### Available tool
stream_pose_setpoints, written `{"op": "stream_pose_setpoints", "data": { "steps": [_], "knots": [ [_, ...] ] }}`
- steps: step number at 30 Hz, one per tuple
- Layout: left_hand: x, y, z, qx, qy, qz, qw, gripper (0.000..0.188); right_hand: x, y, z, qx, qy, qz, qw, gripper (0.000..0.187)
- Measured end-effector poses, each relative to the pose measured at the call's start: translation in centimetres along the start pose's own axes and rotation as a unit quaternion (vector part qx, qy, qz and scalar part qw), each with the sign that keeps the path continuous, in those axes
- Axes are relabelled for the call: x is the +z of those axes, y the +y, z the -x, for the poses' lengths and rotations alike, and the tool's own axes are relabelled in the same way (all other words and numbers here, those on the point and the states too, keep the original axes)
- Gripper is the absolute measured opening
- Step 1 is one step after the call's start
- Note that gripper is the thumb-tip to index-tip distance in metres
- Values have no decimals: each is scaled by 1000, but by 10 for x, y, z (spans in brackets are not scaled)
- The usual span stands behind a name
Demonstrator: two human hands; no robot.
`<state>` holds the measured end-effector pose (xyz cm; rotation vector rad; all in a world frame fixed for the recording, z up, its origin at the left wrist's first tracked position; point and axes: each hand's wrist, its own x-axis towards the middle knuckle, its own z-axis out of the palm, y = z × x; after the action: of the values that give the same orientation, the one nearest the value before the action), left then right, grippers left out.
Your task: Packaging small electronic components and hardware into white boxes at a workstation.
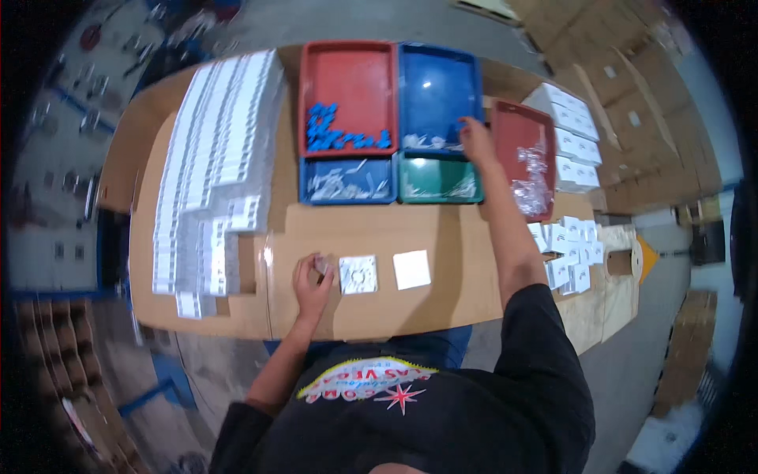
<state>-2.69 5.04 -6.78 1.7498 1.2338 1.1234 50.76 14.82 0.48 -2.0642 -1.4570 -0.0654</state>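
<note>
My left hand (312,286) is at the near left of the cardboard-covered table, its fingers closed around a small clear plastic bag (320,265). Just right of it lies a square white plate with a ring-shaped pattern (358,274). A plain white square piece (412,269) rests farther right. My right arm stretches forward, and my right hand (476,144) is over the near right corner of the far blue tray (438,87). Its fingers are bent together beside small white parts (430,143); anything between them is too small to make out.
A red tray (347,75) holds blue pieces. The small blue tray (347,200) and green tray (438,167) contain white and clear parts. Clear bags fill another red tray (513,130). White flat boxes (221,134) stack on the left; white boxes (575,142) stand right.
</note>
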Motion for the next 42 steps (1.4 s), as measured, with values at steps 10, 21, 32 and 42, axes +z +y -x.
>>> {"op": "stream_pose_setpoints", "data": {
  "steps": [10, 21, 32, 42],
  "knots": [
    [-7, 17, -18, 33, 18, -38, 999, 41, 1, -125, 146, 112, -87, -329, 934, 9],
    [-10, 16, -11, 48, 19, -10, 999, 43, 56, -273, 237, 191, -189, -475, 838, 12],
    [-12, 17, -7, 73, 46, 11, 996, 43, 75, -295, 244, 40, -207, -392, 896, 10],
    [-10, 8, -8, 95, 31, -10, 995, 44, 53, -302, 240, 3, -245, -317, 916, 13]
  ]
}}
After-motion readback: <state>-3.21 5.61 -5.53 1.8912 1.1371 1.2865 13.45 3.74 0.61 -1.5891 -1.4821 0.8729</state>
